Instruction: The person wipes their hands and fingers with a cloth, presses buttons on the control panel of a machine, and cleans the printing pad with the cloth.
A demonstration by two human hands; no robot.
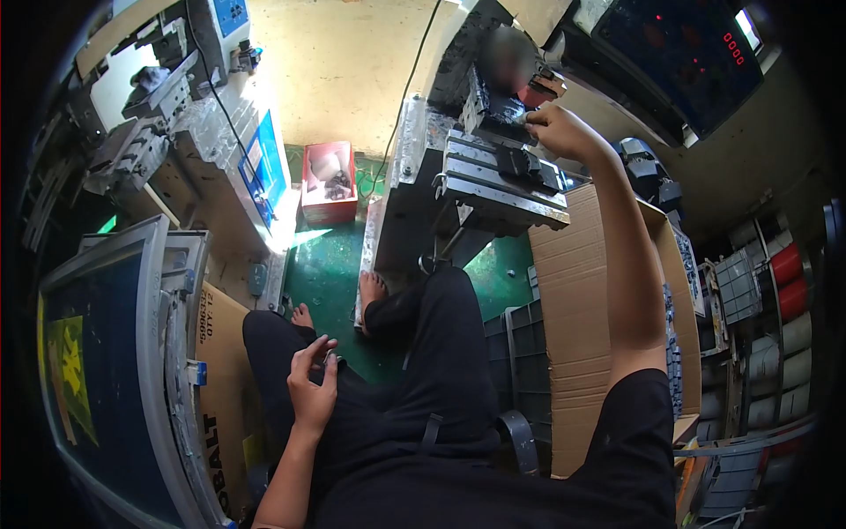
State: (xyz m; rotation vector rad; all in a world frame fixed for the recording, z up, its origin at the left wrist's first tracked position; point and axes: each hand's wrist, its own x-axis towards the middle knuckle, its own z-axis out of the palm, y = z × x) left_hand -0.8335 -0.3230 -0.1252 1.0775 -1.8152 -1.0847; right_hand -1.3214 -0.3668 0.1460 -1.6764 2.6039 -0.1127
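Note:
My left hand (312, 388) is over my left thigh, its fingers bent and the thumb near the fingertips around something small that I cannot make out. My right hand (564, 132) reaches up to the machine, above the slotted metal table (476, 167). Its fingers are pinched together beside a dark metal block (498, 115), and what they hold, if anything, is too small to name. A dark clamp or vise (527, 166) sits on the slotted table just below my right hand.
A red bin (329, 204) with pale and dark contents stands on the green floor. A tall cardboard box (573, 326) is under my right arm. A control display (674, 53) hangs at the upper right. A framed panel (106, 353) and another machine (220, 150) stand left.

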